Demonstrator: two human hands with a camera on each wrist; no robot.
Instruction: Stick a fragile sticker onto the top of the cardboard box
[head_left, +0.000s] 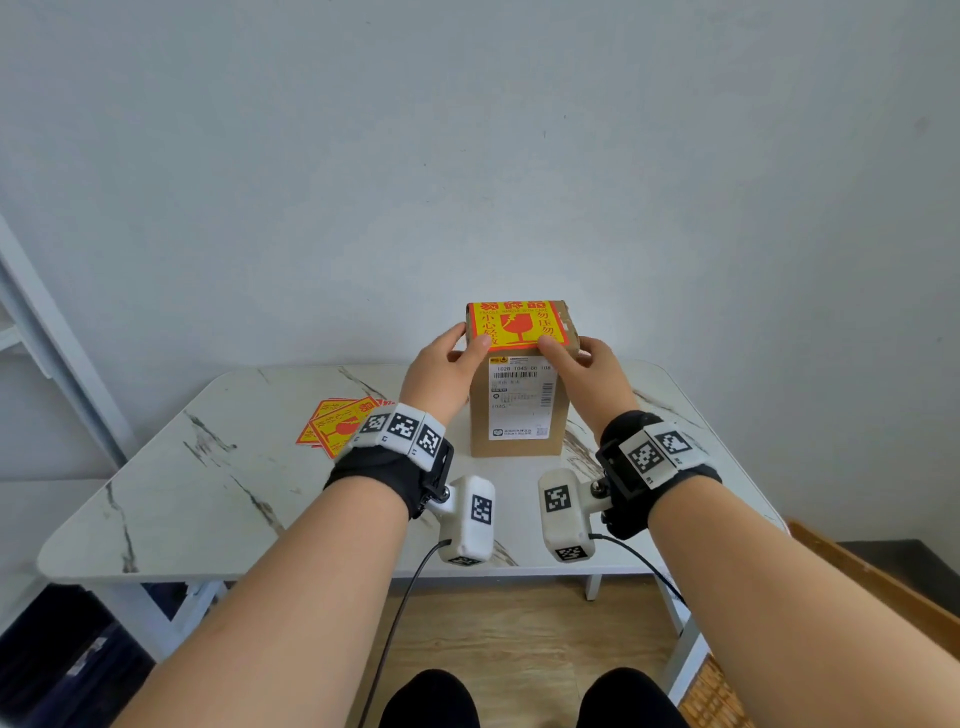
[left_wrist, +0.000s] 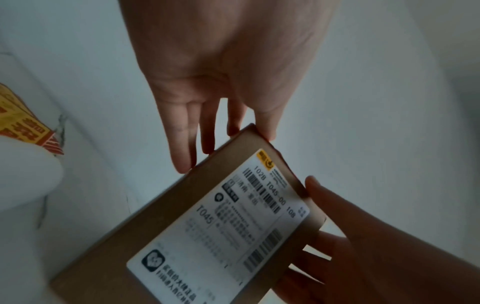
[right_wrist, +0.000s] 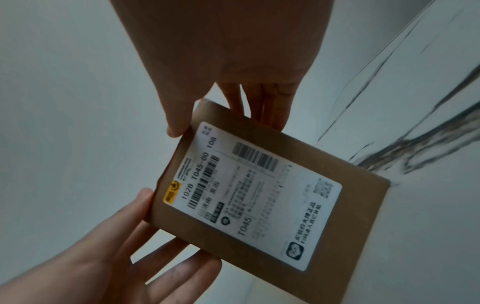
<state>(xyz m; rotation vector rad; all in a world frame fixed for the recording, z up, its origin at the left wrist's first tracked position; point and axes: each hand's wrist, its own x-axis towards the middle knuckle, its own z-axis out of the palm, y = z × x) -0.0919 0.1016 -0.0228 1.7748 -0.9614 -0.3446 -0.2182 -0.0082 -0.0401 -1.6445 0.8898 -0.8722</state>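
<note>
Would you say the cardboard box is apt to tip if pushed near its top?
Probably. The cardboard box stands upright on a narrow end, taller than wide, so a high push may topple it. Its flat sides look stiff, and both the left hand and right hand steady it.

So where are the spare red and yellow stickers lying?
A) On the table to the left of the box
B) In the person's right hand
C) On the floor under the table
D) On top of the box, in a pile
A: the spare stickers lie fanned on the table, left of the cardboard box, partly behind the left hand; only one fragile sticker is on the box top.
</note>
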